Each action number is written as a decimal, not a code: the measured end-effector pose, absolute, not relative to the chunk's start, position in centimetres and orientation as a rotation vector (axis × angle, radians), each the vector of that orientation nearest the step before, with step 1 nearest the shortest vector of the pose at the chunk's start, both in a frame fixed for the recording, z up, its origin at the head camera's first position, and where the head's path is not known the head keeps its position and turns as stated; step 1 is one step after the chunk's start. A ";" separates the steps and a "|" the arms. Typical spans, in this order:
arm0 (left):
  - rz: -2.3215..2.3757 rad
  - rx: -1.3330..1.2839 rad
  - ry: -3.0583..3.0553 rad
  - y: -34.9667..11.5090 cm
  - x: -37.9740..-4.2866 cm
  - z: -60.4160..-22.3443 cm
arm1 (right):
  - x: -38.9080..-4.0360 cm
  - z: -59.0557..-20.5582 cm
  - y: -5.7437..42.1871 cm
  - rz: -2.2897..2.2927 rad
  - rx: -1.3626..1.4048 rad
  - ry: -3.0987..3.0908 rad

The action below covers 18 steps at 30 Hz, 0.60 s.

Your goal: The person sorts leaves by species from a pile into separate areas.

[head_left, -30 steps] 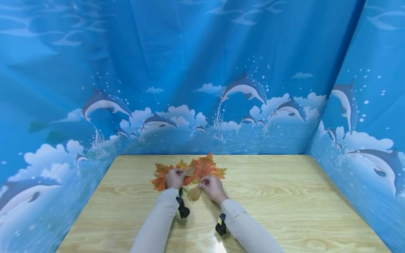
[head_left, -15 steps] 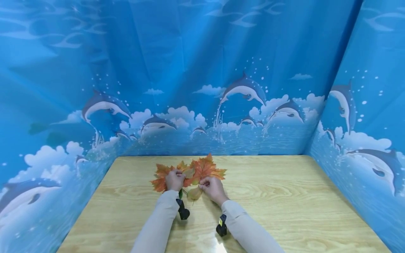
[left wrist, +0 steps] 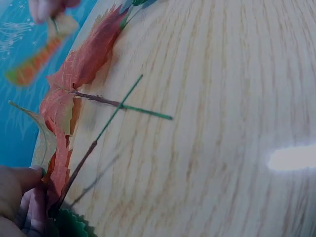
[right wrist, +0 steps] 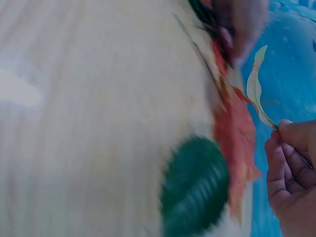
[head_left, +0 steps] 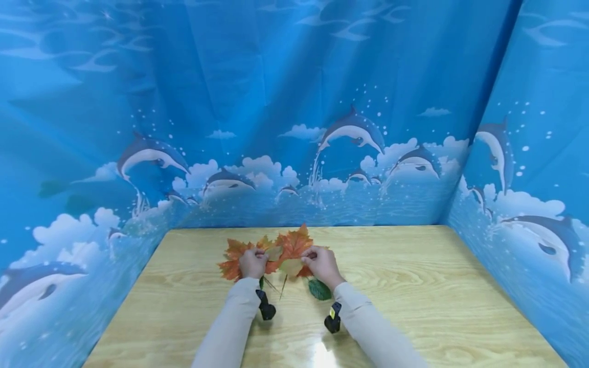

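My left hand (head_left: 253, 263) pinches the end of a pale yellowish leaf (left wrist: 45, 138) with thumb and finger, above orange maple leaves (head_left: 233, 251). Beside it, my right hand (head_left: 321, 265) pinches another yellow-green leaf (right wrist: 254, 88) by its stem end, held up off the table. A larger orange maple leaf (head_left: 294, 243) lies between and behind the hands. One dark green serrated leaf (right wrist: 197, 185) is below my right hand. Two thin brown-and-green stems (left wrist: 98, 99) cross over the table in the left wrist view. Part of the maple leaves is hidden by the hands.
The leaves are near the back of a light wood-grain table (head_left: 405, 296). A blue dolphin-print curtain (head_left: 257, 102) hangs behind it and along the sides. Black wrist cameras (head_left: 332, 318) hang below both wrists.
My right hand has moved right and slightly back, drawing the yellow-green leaf upward. The green leaf now shows below it. My left hand stays nearly still.
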State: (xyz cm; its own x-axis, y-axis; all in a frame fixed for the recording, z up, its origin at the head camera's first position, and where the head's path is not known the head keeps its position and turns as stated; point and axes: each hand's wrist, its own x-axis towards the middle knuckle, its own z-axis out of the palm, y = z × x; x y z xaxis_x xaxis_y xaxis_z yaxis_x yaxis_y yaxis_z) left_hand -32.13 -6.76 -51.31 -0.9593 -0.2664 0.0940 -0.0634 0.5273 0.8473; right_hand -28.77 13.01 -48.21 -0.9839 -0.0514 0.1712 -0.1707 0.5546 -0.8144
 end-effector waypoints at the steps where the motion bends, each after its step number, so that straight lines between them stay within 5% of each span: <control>1: -1.404 0.281 -2.552 -6.7 -32.1 -51.3 | -29.0 -48.0 13.5 1.420 0.158 -2.642; 18: -1.442 0.296 -2.551 -6.6 -31.8 -51.0 | -30.5 -45.2 24.1 1.354 -0.271 -2.448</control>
State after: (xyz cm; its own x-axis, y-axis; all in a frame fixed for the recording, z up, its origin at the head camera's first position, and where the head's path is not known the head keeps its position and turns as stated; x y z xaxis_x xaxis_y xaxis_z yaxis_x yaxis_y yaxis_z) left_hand -31.84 -6.63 -51.00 -0.9608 -0.2678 0.0711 -0.0772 0.5050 0.8597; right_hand -30.55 24.12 -45.20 -0.9276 0.3200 0.1929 0.0067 0.5304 -0.8477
